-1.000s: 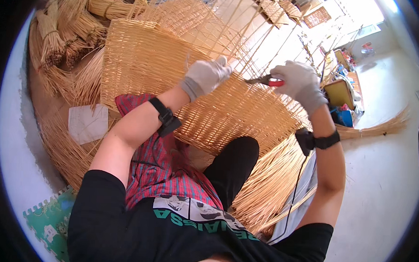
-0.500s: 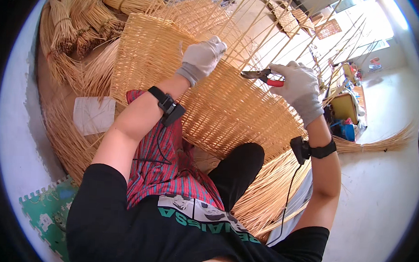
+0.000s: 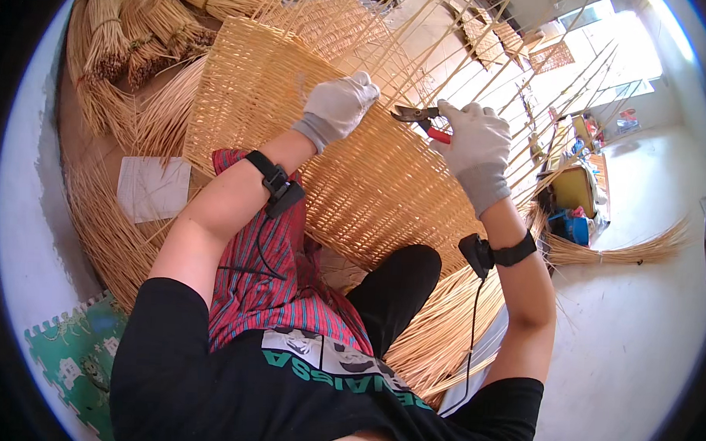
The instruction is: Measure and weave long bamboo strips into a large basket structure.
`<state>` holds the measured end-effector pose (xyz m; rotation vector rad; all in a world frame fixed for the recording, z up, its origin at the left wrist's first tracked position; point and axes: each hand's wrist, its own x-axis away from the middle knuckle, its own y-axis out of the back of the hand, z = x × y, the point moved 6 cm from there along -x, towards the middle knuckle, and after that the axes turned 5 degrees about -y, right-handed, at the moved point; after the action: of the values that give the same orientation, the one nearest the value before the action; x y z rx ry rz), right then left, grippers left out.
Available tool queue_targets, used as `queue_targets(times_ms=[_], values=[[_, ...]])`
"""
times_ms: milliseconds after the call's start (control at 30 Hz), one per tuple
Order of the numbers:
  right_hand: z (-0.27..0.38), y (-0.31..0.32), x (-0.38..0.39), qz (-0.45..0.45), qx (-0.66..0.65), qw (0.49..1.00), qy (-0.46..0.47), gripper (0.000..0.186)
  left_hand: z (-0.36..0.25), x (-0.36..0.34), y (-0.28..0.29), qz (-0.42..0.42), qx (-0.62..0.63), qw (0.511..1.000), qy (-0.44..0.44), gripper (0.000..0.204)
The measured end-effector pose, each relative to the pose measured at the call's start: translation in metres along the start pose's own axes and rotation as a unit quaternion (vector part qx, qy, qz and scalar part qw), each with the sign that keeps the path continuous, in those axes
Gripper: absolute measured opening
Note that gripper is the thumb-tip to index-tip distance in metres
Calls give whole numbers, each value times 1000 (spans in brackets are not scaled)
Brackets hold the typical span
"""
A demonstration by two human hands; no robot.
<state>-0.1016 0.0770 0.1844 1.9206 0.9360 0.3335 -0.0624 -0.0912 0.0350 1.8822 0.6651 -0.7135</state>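
A large woven wicker panel [image 3: 248, 100] leans across my lap, with long bare wicker rods [image 3: 421, 59] rising from its upper edge. My gloved left hand [image 3: 340, 105] is at that edge with its fingers closed; whatever is in them is hidden. Just to the right, my gloved right hand [image 3: 474, 143] grips a pair of pruning shears [image 3: 416, 114] with a red handle. The blades point left toward my left hand, slightly apart, in front of the rods by the panel's edge.
Bundles of wicker rods [image 3: 106, 41] lie at the far left, and loose rods [image 3: 443, 325] lie beside my knee. A white sheet [image 3: 153, 189] is on the left. Another rod bundle [image 3: 624, 249] and a blue container [image 3: 574, 228] are on the right.
My right hand has moved left with the pruning shears, bringing the blades closer to my left hand. The left hand stays at nearly the same spot, fingers closed.
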Motion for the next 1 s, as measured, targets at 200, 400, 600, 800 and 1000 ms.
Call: queue_targets(times_ms=[200,400,600,800,1000], values=[[4,3,-7,-10,22,999,24,47,1,4,-6,-4,-30,999,15,15],[13,4,-12,-4,51,998,21,46,2,6,-7,3,-29,999,34,15],[4,-13,-30,131,19,991,-34,55,-2,0,-6,-19,-46,997,52,15],[-2,-13,-22,114,-59,992,10,44,-4,-1,-3,-29,12,997,75,13],[-26,12,-7,123,-22,990,69,50,-24,-19,-10,-3,56,998,-9,13]])
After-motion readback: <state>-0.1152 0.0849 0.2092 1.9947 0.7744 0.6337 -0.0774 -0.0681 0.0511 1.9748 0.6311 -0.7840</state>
